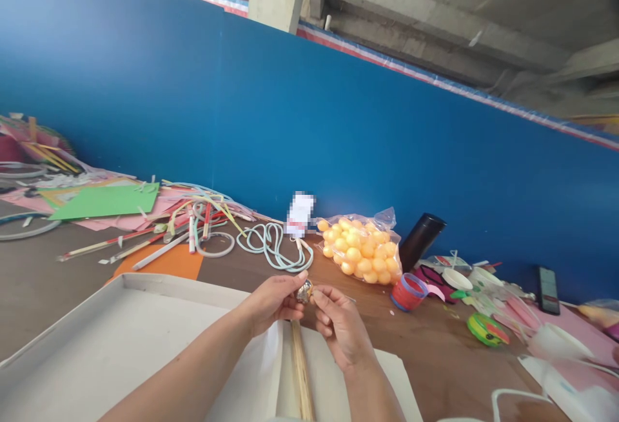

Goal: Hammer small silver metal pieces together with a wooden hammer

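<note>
In front of me, my left hand (276, 304) pinches a small shiny silver ball (304, 291) between thumb and fingers. My right hand (342, 324) meets it from the other side with thumb and forefinger closed at the ball's edge. A thin stick-like end (351, 299) pokes out behind the right fingers; what they grip is too small to name. Below both hands, a bundle of thin wooden sticks (302, 370) lies on white card (329, 377), beside a shallow white box lid (184, 283).
Behind stand a bag of orange balls (360, 248), a black cylinder (423, 241) and a red-blue tape roll (409, 291). Pale blue cord (275, 248) lies left of the bag. Paper and straws clutter the left; a phone (548, 290) lies right. A blue partition (309, 119) closes the back.
</note>
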Demonstrator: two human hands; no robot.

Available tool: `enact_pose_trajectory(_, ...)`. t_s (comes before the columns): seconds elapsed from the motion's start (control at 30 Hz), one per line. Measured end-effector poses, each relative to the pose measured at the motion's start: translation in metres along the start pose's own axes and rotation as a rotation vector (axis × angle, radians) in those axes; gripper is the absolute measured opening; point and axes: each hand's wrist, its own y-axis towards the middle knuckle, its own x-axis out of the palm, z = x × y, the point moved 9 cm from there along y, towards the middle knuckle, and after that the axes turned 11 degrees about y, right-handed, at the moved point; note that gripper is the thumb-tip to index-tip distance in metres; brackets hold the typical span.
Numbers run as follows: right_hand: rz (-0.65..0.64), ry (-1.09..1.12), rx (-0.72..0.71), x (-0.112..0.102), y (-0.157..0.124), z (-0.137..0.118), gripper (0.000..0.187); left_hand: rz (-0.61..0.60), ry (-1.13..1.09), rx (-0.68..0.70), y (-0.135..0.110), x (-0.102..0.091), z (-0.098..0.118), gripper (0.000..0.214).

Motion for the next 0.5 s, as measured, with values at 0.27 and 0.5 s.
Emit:
enact_pose_trajectory(0.27,-0.001,0.027,0.011,-0.0008,-0.0004,0.0018,0.016,-0.006,0.011,0.017,0.0000,0.0006,0.0016,0.044)
enact_pose_trajectory(0.5,0.004,0.018,0.003,-0.0003,0.0007,0.0001,0.016,0.001,0.028,0.020,-0.0006,0.0000,0.0015,0.043)
